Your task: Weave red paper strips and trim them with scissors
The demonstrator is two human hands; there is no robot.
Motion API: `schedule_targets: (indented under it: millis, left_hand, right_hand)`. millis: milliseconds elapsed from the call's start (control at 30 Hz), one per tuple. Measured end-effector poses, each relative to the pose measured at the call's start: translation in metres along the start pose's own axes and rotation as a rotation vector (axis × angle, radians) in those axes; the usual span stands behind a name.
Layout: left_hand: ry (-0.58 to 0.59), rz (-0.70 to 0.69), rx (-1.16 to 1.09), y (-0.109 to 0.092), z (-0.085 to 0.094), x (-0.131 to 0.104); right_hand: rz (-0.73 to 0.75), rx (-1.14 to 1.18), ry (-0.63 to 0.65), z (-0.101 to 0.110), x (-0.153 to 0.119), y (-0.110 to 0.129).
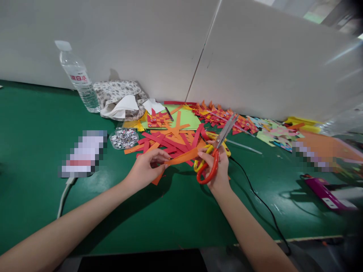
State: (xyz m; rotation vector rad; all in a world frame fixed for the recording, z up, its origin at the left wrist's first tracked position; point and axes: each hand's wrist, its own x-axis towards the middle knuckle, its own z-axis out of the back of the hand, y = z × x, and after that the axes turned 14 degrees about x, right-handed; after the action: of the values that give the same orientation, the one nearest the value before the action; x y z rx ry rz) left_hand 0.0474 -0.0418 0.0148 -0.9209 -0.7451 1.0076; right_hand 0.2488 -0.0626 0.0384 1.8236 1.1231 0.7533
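Between my two hands stretches an orange paper strip (183, 156). My left hand (149, 166) pinches its left end between thumb and fingers. My right hand (218, 164) grips the strip's other end with thumb and finger and also carries a pair of scissors (214, 160) with red and yellow handles, blades pointing up and away to the right. Beneath and behind the hands lies a loose pile of red and orange paper strips (172, 139). Woven red and orange paper fish (155, 120) rest behind it on a light green sheet (187, 117).
A water bottle (78, 77) and a patterned tissue pouch (121, 98) stand by the wall. Nearby are a bag of googly eyes (124, 138) and a phone (85, 153) on a cable. More woven fish (224, 117), a black cord (255, 190) and a purple power strip (326, 194) lie rightward.
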Motion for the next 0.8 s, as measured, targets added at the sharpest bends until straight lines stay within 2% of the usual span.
schedule_targets:
  millis: [233,333,433,567,700,800]
  left_hand:
    - [0.002,0.025,-0.076,-0.002,0.002,0.002]
    - [-0.032,0.104,-0.182,-0.004,0.005,0.004]
    - [-0.094,0.250,-0.354,-0.004,0.009,0.007]
    - [-0.253,0.370,-0.523,0.002,0.011,0.013]
    - [-0.334,0.318,-0.531,0.006,0.010,0.015]
    - [-0.378,0.206,-0.322,0.007,0.009,0.012]
  right_hand:
    - [0.022,0.006,-0.014,-0.003,-0.001,0.002]
    - [0.073,-0.057,-0.052,0.000,0.004,0.004]
    - [0.077,-0.216,-0.079,0.007,0.012,0.006]
    - [0.077,-0.435,0.004,0.018,0.022,0.005]
    - [0.149,-0.743,0.029,0.024,0.025,0.001]
    - [0.197,-0.935,0.040,0.027,0.027,-0.001]
